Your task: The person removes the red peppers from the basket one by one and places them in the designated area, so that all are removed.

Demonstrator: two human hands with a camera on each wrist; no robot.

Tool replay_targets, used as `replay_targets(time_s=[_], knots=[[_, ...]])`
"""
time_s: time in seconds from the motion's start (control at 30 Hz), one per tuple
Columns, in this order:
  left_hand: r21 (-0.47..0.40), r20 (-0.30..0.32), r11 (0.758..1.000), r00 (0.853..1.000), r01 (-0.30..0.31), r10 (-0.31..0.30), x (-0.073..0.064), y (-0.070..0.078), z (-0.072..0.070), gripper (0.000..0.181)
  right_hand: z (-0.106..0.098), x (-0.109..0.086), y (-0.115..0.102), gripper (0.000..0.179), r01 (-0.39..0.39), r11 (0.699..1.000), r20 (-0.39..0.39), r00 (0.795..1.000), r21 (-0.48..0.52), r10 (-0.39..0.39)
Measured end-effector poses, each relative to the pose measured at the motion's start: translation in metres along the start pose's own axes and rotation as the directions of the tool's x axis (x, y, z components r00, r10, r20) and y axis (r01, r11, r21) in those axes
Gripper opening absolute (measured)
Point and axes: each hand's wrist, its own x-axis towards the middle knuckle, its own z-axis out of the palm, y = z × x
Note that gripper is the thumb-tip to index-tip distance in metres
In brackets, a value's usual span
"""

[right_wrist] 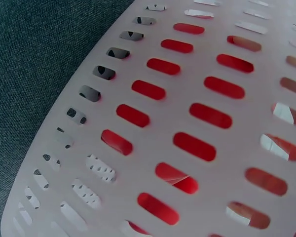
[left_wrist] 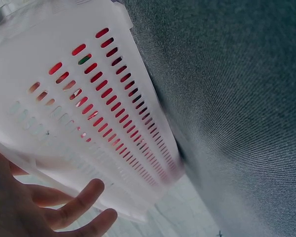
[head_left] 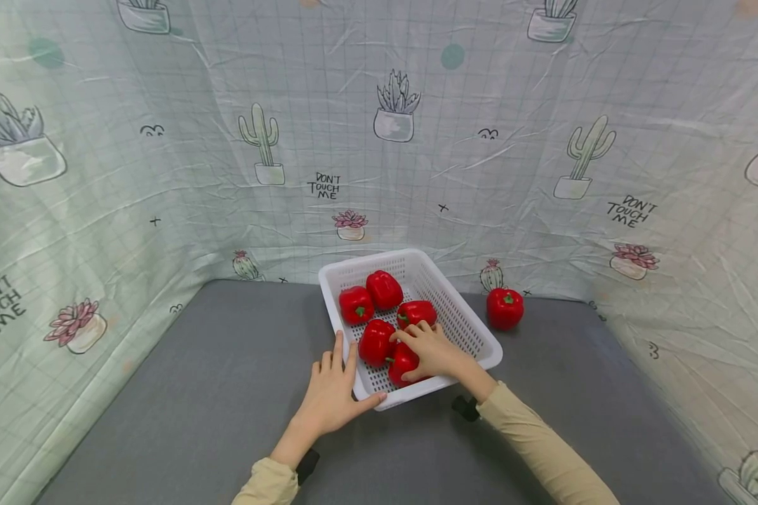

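Note:
A white slotted plastic basket (head_left: 464,324) sits at an angle on the grey table with several red bell peppers inside. My right hand (head_left: 432,348) reaches over its near edge, fingers and thumb curled round the nearest bell pepper (head_left: 401,365). Just left of that one lies another bell pepper (head_left: 376,342), close to my fingertips. My left hand (head_left: 330,396) is spread at the basket's near left corner, thumb and fingers along the rim. In the left wrist view its fingers (left_wrist: 84,202) stand beside the basket's outer wall (left_wrist: 19,64). The right wrist view shows red through the slots, the hand mostly hidden behind the wall (right_wrist: 163,118).
One more bell pepper (head_left: 505,308) stands on the grey table (head_left: 227,393), right of the basket near the back edge. A cactus-print curtain (head_left: 328,140) hangs round the back and both sides. Dark wrist straps show under each forearm.

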Motion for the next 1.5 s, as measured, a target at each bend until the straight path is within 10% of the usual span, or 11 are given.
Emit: replay_targets(time_s=[0.73,1.5], knots=[[-0.015,-0.003,1.000,1.000,0.000,0.000,-0.0010,-0.0004,-0.0001,0.096,0.0041,0.0027,-0.0006,0.079,-0.072,0.997,0.016,0.997,-0.015,0.072],[-0.005,-0.009,1.000,1.000,-0.001,0.001,0.0003,0.0010,-0.0012,0.097,0.0030,0.0038,-0.0005,0.071,-0.079,0.997,-0.208,0.975,-0.023,0.073]])
